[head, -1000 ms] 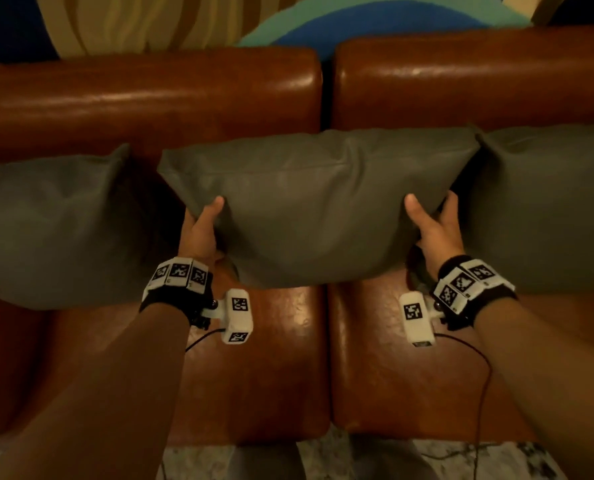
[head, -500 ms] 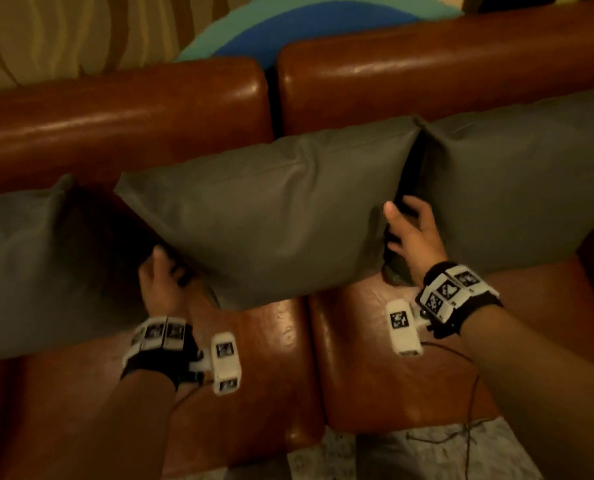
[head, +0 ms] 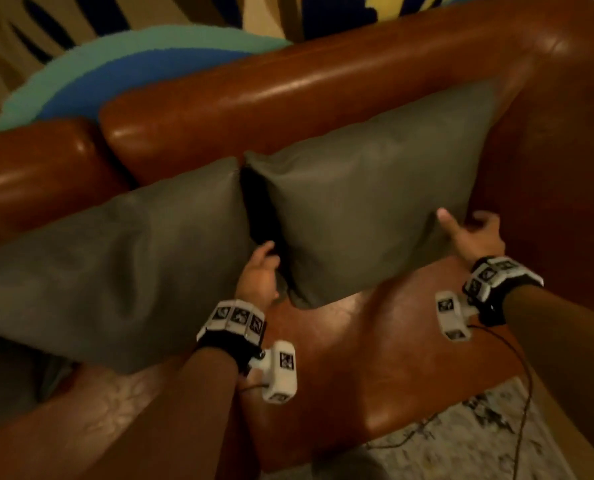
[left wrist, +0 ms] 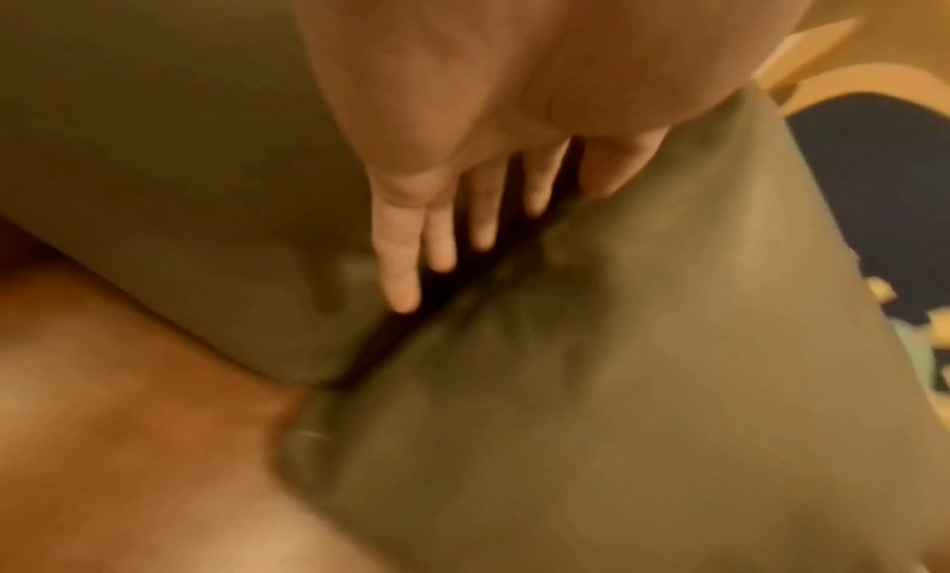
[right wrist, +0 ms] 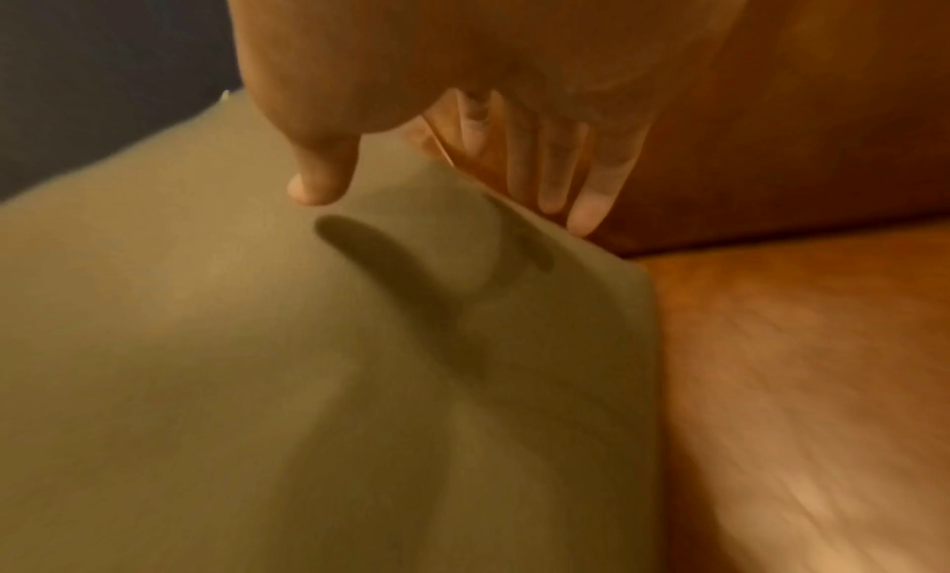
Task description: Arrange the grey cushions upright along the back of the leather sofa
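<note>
Two grey cushions lean upright against the brown leather sofa's back (head: 288, 88). The middle cushion (head: 115, 271) fills the left of the head view and the right cushion (head: 368, 209) stands beside it. My left hand (head: 266, 258) reaches into the dark gap between them, with straight fingers (left wrist: 401, 273) at the right cushion's (left wrist: 617, 378) left edge. My right hand (head: 462, 223) is at that cushion's right edge. Its thumb (right wrist: 319, 183) hovers just over the cushion's front (right wrist: 257, 358), and its fingers (right wrist: 581, 204) lie behind the edge. Neither hand grips anything.
The sofa's right armrest (head: 565, 161) rises close beside the right cushion. Bare seat leather (head: 375, 358) lies in front of the cushions. A blue and teal rug (head: 115, 71) shows behind the sofa. Patterned floor (head: 462, 441) and a wrist cable (head: 526, 375) are at the lower right.
Both hands let go of the middle cushion and moved right to the right cushion's two side edges. The view swung right, so the leftmost cushion is out of sight.
</note>
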